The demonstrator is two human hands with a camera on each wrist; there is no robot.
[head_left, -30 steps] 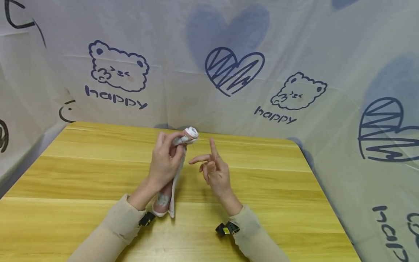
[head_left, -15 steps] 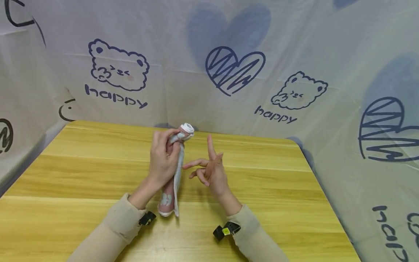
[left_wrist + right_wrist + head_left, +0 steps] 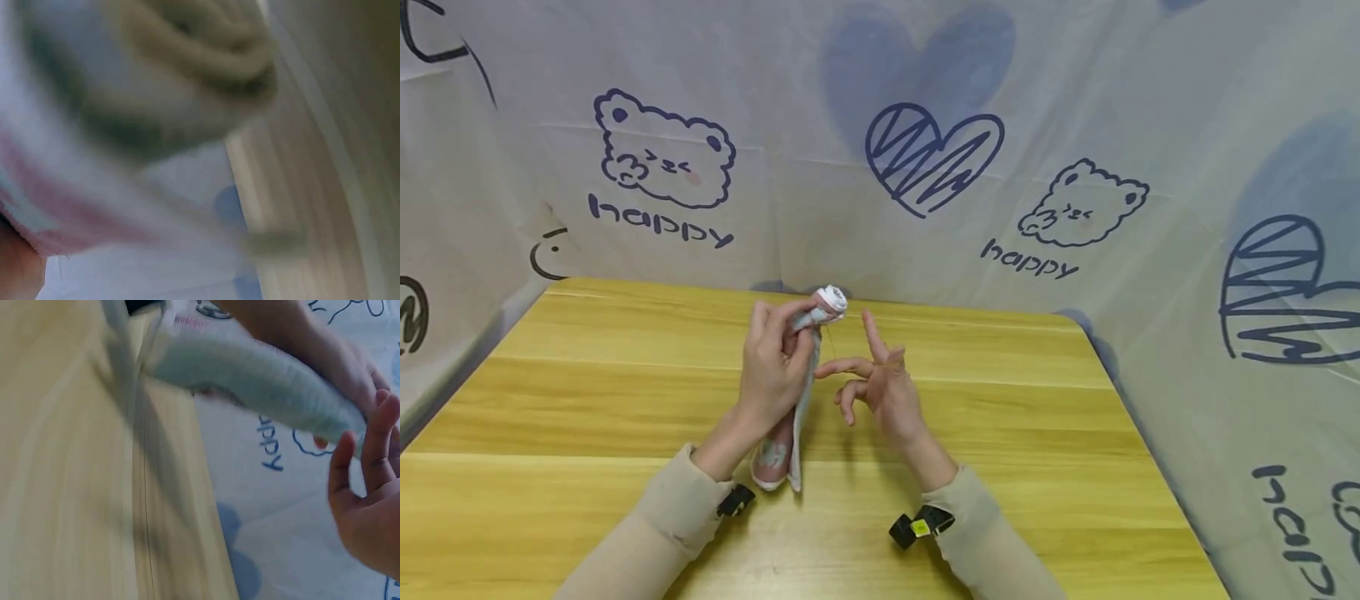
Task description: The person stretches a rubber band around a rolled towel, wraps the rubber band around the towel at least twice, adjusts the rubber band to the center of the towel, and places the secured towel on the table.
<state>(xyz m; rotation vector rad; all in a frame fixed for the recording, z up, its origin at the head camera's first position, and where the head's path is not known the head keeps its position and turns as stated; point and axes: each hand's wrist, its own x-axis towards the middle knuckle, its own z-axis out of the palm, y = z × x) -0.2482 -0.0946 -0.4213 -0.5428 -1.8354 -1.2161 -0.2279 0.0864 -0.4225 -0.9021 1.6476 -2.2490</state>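
A rolled towel (image 3: 775, 454), pink with pale blue-white patches, is held aslant above the table by my left hand (image 3: 771, 358). Thumb and fingers grip it near its far end, where the white coiled edge shows; a loose flap hangs along its right side. My right hand (image 3: 883, 392) is just to the right, fingers spread, some bent. A thin yellowish band, looking like a rubber band (image 3: 883, 365), stretches across its fingers, with a strand rising toward the towel's far end. In the left wrist view the towel (image 3: 169, 112) looms close and blurred.
The wood-grain table (image 3: 1022, 433) reaches back to a pale cloth backdrop (image 3: 820, 217) printed with hearts, bears and lettering. A black strap with a camera (image 3: 917, 527) sits on the right wrist, another (image 3: 735, 500) on the left.
My right hand has shifted slightly left toward the towel, and its fingers have changed spread; the band now shows stretched toward the towel's end. My left hand keeps its grip, with the towel tilting slightly.
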